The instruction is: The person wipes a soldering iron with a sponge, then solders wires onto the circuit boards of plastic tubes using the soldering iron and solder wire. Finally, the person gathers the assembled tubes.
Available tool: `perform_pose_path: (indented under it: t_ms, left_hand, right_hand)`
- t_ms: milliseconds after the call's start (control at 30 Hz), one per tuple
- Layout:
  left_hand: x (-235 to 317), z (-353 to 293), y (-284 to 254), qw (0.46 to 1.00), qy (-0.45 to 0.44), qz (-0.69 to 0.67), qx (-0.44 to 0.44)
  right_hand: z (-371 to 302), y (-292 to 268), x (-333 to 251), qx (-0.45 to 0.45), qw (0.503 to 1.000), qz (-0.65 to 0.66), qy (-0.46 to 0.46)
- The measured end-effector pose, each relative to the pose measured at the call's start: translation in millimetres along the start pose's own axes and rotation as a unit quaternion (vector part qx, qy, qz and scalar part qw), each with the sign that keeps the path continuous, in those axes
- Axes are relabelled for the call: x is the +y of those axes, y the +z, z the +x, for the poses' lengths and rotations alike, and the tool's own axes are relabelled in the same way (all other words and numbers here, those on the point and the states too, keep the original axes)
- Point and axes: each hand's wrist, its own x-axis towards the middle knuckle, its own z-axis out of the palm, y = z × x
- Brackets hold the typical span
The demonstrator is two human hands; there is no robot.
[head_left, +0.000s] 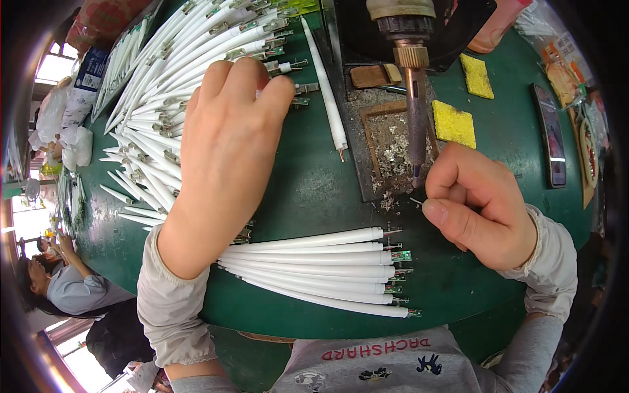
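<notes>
Your right hand is pinched closed on a thin wire beside the soldering iron, so mind its tip; your left hand, grip hidden, sits over the white sticks.

Rod heap lay left on table; rod row lay before tray; soldering iron stood above tray; sponges lay right of tray; phone lay farther right
</notes>
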Motion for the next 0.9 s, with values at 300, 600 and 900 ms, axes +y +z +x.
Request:
perform_pose_path:
  t_ms: [300, 600, 900]
  left_hand:
    - [20, 3, -20, 0.982, 0.144, -0.118, 0.025]
    - [49, -14, -48, 0.927, 0.067, -0.363, -0.065]
    - [49, -13, -51, 0.751, -0.158, -0.596, -0.238]
  right_hand:
    - [-5, 0, -5, 0.006, 1.000, -0.004, 0.018]
    - [-4, 3, -5, 0.010, 0.998, -0.048, -0.032]
    - [-4, 4, -4, 0.013, 0.997, -0.059, -0.038]
